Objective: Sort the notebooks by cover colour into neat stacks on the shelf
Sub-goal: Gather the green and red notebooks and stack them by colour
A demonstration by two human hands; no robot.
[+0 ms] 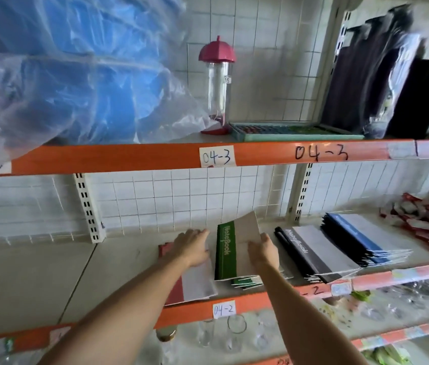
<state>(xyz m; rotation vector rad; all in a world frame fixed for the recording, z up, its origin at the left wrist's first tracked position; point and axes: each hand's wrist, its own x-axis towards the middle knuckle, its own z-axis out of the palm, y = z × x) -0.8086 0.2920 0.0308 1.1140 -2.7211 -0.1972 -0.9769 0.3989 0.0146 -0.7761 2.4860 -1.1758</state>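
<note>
The green notebook (237, 248) is gripped at its right edge by the right hand (263, 252), fingers curled round the cover, above the green stack (246, 281). Directly left of it, the left hand (193, 246) is laid flat, fingers straight, on the red notebook (195, 280). Beyond the right hand, to its right, the black stack (316, 255) and then the blue stack (361, 238) are set on the shelf (50, 270).

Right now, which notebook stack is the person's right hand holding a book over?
The green stack: the right hand holds a green notebook over it, between the red stack and black stack.
</note>
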